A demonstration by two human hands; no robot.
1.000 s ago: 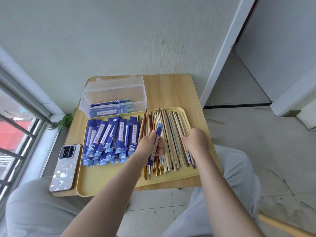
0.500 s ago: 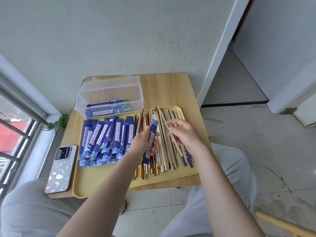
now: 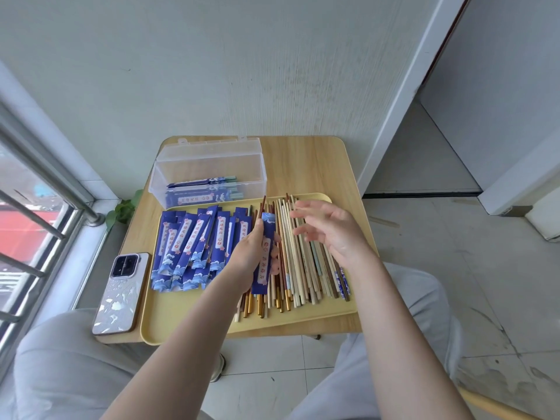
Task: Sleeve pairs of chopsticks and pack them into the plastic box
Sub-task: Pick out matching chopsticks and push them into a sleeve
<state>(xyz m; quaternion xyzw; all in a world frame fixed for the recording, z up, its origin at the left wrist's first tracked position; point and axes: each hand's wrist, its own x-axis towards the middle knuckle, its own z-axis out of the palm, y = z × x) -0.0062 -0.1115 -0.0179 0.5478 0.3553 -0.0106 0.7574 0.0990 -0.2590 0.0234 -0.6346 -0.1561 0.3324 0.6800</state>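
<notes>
My left hand (image 3: 247, 257) grips one blue paper sleeve (image 3: 264, 262) upright over the left side of the loose chopsticks (image 3: 304, 268). These chopsticks, pale, brown and gold-tipped, lie in a heap on the right half of the yellow tray (image 3: 188, 331). My right hand (image 3: 331, 230) hovers above them with fingers spread and blurred, and I see nothing held in it. A pile of empty blue sleeves (image 3: 194, 244) covers the tray's left half. Behind the tray stands the clear plastic box (image 3: 212, 151), lid open, with a few sleeved pairs (image 3: 203, 192) inside.
A phone (image 3: 121, 294) lies on the small wooden table (image 3: 306, 165) left of the tray, at the front corner. A wall rises behind the table, window bars run along the left, and tiled floor with a doorway lies to the right. My knees sit under the table's front edge.
My right hand has lifted off the chopstick heap and spread its fingers. My left hand has carried the blue sleeve slightly up and away from me.
</notes>
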